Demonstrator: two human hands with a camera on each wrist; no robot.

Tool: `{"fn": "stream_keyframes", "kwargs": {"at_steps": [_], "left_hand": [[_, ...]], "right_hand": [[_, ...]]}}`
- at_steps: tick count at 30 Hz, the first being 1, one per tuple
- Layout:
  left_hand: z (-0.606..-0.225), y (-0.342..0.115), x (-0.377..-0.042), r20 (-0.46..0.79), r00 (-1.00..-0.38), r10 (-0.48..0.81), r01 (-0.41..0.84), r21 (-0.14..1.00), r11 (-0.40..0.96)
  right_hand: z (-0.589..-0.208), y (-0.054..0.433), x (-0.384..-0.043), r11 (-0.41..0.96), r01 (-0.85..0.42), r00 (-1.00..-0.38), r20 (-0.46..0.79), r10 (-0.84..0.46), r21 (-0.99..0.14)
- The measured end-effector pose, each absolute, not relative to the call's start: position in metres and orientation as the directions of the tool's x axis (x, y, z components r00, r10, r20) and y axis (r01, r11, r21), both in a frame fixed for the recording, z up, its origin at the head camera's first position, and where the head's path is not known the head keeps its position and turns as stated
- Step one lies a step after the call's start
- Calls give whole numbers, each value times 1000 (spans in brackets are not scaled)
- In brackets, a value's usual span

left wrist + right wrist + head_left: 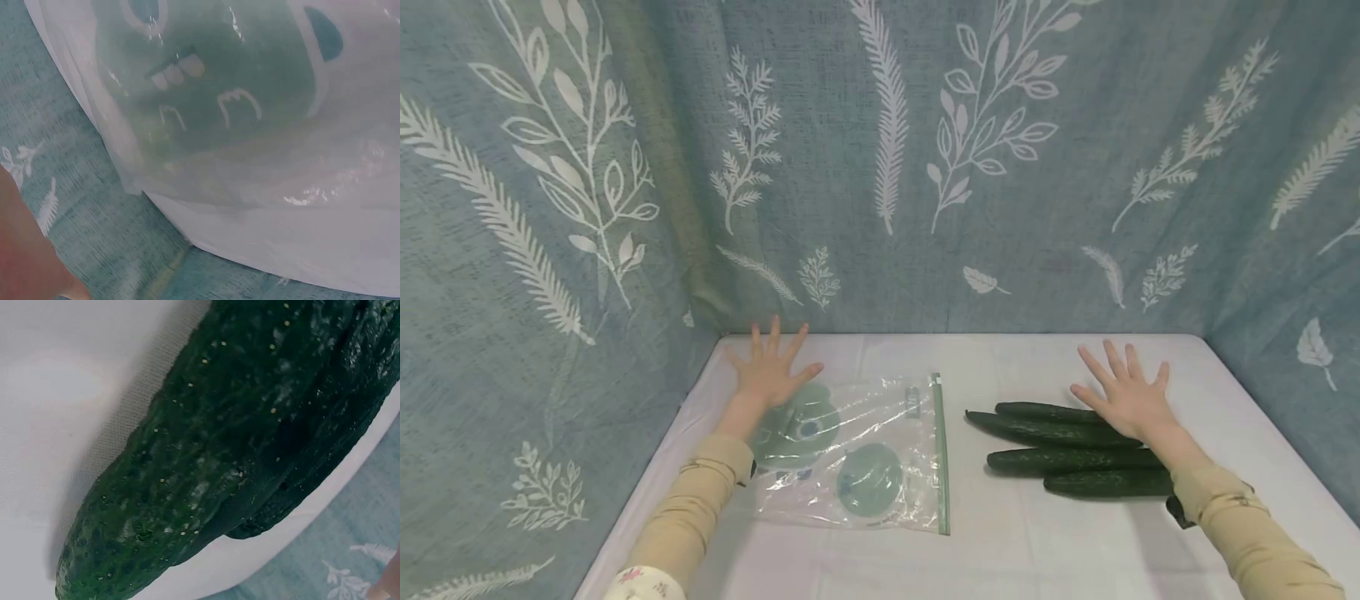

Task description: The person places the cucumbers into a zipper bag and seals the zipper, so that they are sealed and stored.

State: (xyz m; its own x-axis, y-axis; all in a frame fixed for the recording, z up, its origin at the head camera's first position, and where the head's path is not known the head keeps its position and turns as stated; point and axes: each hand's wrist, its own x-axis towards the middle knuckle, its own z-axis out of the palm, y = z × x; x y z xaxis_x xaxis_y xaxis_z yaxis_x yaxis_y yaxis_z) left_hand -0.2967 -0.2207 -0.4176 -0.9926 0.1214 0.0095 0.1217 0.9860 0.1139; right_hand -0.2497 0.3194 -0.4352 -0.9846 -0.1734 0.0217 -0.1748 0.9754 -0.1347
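My left hand (pixel 769 373) is spread with straight fingers over the far left corner of the table, just beyond a clear zip bag (pixel 872 417). The bag lies flat, printed with green cartoon shapes, its green zip strip (pixel 942 467) on the right side. In the left wrist view the bag's green print (pixel 237 81) fills the upper part. My right hand (pixel 1131 400), fingers also spread, overlaps the right part of several dark green cucumbers (pixel 1037 429) in the head view. A bumpy cucumber (pixel 181 462) fills the right wrist view. Neither hand holds anything.
A white cloth covers the table (pixel 992 550). Behind it and along both sides hangs a blue-green curtain (pixel 850 167) with white leaf patterns, close to the table's edges. The cucumbers lie side by side to the right of the bag.
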Motion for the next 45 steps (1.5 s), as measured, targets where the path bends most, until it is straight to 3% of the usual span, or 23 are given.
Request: {"fn": "stream_keyframes", "kwargs": {"at_steps": [13,20,45], "left_hand": [[-422,-207,-291,35,-981,193,196,124,973],[-427,-199,-287,50,-969,242,245,77,967],[-435,-158,-262,119,-879,462,466,9,885]], "right_hand": [[-448,304,-243,946,-310,-947,124,-297,-98],[-456,290,-236,913,-396,-911,173,-376,-102],[-467,244,-219,778,-617,-782,193,-592,-116]]}}
